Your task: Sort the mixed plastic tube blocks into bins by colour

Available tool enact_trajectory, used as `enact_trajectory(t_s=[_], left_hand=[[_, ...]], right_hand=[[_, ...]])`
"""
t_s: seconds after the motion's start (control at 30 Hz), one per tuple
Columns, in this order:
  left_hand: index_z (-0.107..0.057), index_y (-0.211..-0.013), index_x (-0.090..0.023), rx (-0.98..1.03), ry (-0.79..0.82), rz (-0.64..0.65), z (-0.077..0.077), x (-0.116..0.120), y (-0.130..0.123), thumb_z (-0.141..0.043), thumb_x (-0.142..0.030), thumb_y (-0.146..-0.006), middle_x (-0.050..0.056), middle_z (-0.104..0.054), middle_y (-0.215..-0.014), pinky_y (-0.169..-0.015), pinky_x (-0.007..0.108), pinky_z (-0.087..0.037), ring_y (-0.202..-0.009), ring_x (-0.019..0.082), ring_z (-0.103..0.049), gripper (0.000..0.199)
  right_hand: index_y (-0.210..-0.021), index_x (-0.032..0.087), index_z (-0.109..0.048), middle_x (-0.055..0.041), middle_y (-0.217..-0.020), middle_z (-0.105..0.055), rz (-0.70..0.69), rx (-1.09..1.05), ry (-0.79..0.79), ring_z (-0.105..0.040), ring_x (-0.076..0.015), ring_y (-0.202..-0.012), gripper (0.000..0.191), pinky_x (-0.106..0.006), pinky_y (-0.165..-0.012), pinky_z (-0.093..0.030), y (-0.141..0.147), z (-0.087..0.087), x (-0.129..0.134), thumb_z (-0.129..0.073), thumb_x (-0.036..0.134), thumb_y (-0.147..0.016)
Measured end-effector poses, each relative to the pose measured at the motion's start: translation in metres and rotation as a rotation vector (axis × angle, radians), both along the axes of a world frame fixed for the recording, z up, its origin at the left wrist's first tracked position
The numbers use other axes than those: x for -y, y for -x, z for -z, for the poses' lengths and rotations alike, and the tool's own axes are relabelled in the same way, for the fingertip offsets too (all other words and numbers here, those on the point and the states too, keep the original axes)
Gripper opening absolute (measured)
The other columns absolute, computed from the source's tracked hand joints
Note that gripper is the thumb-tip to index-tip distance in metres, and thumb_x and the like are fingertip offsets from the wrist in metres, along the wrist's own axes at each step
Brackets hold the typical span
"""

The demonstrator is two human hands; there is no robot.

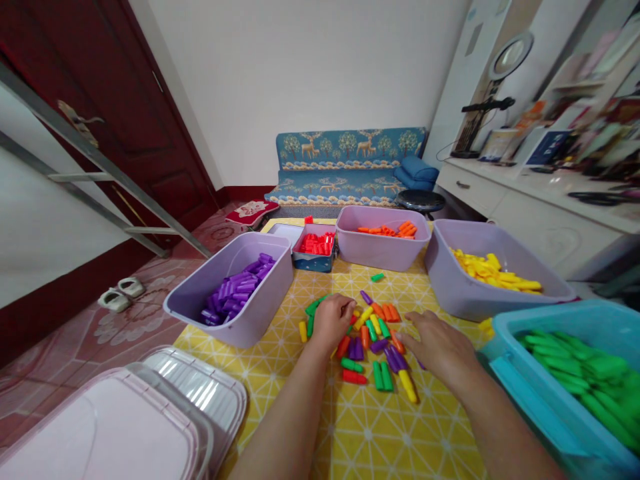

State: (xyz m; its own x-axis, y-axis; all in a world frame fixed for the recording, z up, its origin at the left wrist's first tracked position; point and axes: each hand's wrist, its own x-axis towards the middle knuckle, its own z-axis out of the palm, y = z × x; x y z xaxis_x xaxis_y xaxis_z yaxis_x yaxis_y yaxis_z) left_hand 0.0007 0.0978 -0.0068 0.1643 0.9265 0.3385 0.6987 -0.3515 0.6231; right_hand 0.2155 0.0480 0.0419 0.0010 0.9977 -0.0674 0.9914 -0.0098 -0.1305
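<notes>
A loose pile of small plastic cap-like pieces [371, 330] in purple, orange, yellow, green and red lies on the yellow patterned tablecloth [370, 433]. At the pile's left side is my left hand [334, 321], its fingers curled together; whatever they may hold is hidden. Several green pieces [311, 325] lie just beside it. My right hand [440, 345] hovers over the pile's right edge with fingers apart, close to an orange piece [397, 342] and some purple pieces [397, 359]. I see nothing held in it.
Lilac bins hold purple pieces [237, 293], orange pieces [387, 231] and yellow pieces [493, 272]. Red pieces [317, 244] fill a small box [313, 261]. A turquoise bin [510, 380] with green pieces stands at right. Lids [115, 427] lie at lower left. A sofa [345, 185] stands behind.
</notes>
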Motion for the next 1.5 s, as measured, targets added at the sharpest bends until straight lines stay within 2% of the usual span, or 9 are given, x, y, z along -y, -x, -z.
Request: enact_trajectory(t_s=[0.17, 0.37, 0.57, 0.67, 0.83, 0.97, 1.13, 1.3, 1.5], left_hand=[[-0.072, -0.083, -0.020, -0.002, -0.005, -0.009, 0.002, 0.000, 0.000, -0.051, -0.026, -0.090, 0.004, -0.070, -0.081, -0.070, 0.025, -0.040, -0.077, 0.015, -0.060, 0.024], [-0.071, -0.082, -0.018, 0.070, 0.008, -0.013, 0.003, 0.000, 0.000, -0.047, -0.027, -0.092, 0.004, -0.070, -0.082, -0.070, 0.024, -0.041, -0.078, 0.015, -0.061, 0.027], [-0.070, -0.082, -0.017, 0.114, 0.026, -0.024, -0.005, 0.002, 0.001, -0.044, -0.026, -0.093, 0.005, -0.070, -0.081, -0.070, 0.025, -0.042, -0.077, 0.016, -0.061, 0.030], [-0.071, -0.092, -0.018, 0.177, 0.025, -0.010, -0.005, 0.003, 0.001, -0.046, -0.025, -0.092, 0.006, -0.071, -0.088, -0.076, 0.026, -0.046, -0.083, 0.017, -0.063, 0.026], [-0.069, -0.100, -0.019, 0.352, -0.102, -0.056, -0.007, 0.004, 0.000, -0.052, -0.021, -0.088, 0.007, -0.068, -0.102, -0.088, 0.030, -0.047, -0.098, 0.018, -0.062, 0.021], [-0.072, -0.089, -0.018, 0.322, -0.086, 0.033, -0.021, 0.006, 0.004, -0.056, -0.024, -0.086, 0.005, -0.070, -0.086, -0.077, 0.026, -0.048, -0.082, 0.016, -0.063, 0.017], [-0.076, -0.087, -0.025, -0.107, 0.090, 0.297, -0.045, 0.011, 0.014, -0.070, -0.023, -0.071, 0.002, -0.073, -0.082, -0.070, 0.026, -0.046, -0.074, 0.018, -0.063, 0.016], [-0.075, -0.097, -0.031, -0.286, 0.123, 0.338, -0.052, 0.018, 0.013, -0.072, -0.017, -0.060, 0.004, -0.075, -0.094, -0.081, 0.032, -0.047, -0.089, 0.025, -0.065, 0.040], [-0.076, -0.088, -0.027, -0.386, 0.067, 0.277, -0.043, 0.021, -0.003, -0.064, -0.009, -0.059, 0.008, -0.073, -0.086, -0.083, 0.037, -0.046, -0.086, 0.028, -0.063, 0.036]], right_hand=[[-0.120, 0.020, -0.061, -0.0128, -0.107, -0.060, -0.051, -0.121, 0.046, -0.063, -0.0274, -0.097, 0.045, -0.034, -0.079, -0.045, 0.003, 0.018, 0.012, -0.059, 0.044, -0.082], [-0.127, 0.022, -0.057, -0.0115, -0.121, -0.057, -0.073, -0.289, -0.003, -0.060, -0.0249, -0.103, 0.052, -0.033, -0.085, -0.044, 0.042, 0.022, -0.017, -0.065, 0.032, -0.077], [-0.106, 0.020, -0.067, -0.0057, -0.099, -0.068, -0.194, -0.513, -0.005, -0.064, -0.0197, -0.087, 0.034, -0.029, -0.077, -0.046, 0.060, 0.030, -0.040, -0.065, 0.021, -0.072], [-0.098, 0.019, -0.067, -0.0050, -0.093, -0.070, -0.193, -0.740, -0.067, -0.065, -0.0198, -0.085, 0.024, -0.031, -0.078, -0.048, 0.060, 0.044, -0.043, -0.059, 0.027, -0.078], [-0.108, 0.017, -0.062, -0.0063, -0.086, -0.072, -0.076, -1.118, -0.054, -0.067, -0.0197, -0.073, 0.038, -0.031, -0.065, -0.051, 0.052, 0.065, -0.047, -0.054, 0.044, -0.083], [-0.102, 0.018, -0.066, -0.0070, -0.095, -0.072, -0.124, -1.016, -0.125, -0.067, -0.0203, -0.086, 0.030, -0.031, -0.076, -0.051, 0.048, 0.063, -0.049, -0.057, 0.035, -0.078], [-0.109, 0.022, -0.067, -0.0044, -0.101, -0.071, -0.198, -0.641, -0.100, -0.064, -0.0218, -0.095, 0.038, -0.033, -0.084, -0.046, 0.046, 0.032, -0.038, -0.061, 0.023, -0.072], [-0.105, 0.023, -0.068, -0.0042, -0.097, -0.071, -0.280, -0.259, -0.049, -0.063, -0.0242, -0.093, 0.040, -0.032, -0.079, -0.042, 0.044, 0.004, -0.023, -0.064, 0.018, -0.065], [-0.100, 0.021, -0.065, -0.0081, -0.099, -0.071, -0.308, -0.203, -0.009, -0.065, -0.0258, -0.092, 0.034, -0.031, -0.072, -0.040, 0.052, 0.008, -0.021, -0.056, 0.015, -0.069]])
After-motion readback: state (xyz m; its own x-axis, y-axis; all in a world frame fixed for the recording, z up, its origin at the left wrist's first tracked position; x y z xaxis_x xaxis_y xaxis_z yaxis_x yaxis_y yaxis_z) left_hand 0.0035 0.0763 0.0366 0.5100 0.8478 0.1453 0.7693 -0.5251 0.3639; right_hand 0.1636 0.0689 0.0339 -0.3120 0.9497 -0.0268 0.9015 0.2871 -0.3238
